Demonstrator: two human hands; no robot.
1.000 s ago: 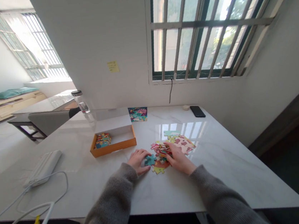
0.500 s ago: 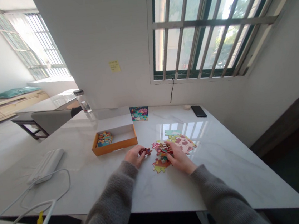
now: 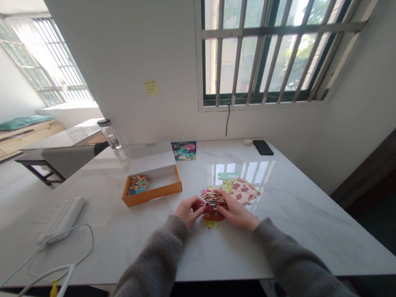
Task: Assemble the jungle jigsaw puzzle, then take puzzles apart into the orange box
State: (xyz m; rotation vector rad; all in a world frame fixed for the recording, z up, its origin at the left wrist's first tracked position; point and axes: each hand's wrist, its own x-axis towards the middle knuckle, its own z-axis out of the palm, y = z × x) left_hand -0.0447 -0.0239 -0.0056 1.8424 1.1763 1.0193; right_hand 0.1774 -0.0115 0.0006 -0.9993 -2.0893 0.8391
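Observation:
My right hand (image 3: 236, 211) is closed around a bunch of jigsaw puzzle pieces (image 3: 214, 200), mostly red and brown, stacked on edge. At the left side of that bunch, my left hand (image 3: 191, 210) has its thumb and forefinger pinched on a puzzle piece, which the fingers largely hide. Under and behind the hands lie joined puzzle pieces (image 3: 244, 192) with brown patches on pale pink. A yellow-green piece (image 3: 212, 224) shows just below the bunch. One light-green piece (image 3: 228, 175) touches the far side of the joined part.
An orange-sided box (image 3: 153, 193) with more pieces in its left part stands left of the hands. Behind it lies a colourful picture card (image 3: 184, 151). A phone (image 3: 263, 147) rests at the back right, a bottle (image 3: 109, 134) at the back left. A white power strip (image 3: 61, 220) with cables is on the left.
My left hand has moved right with its piece, from beside the bunch to touching it. My right hand still holds the bunch, shifted slightly left.

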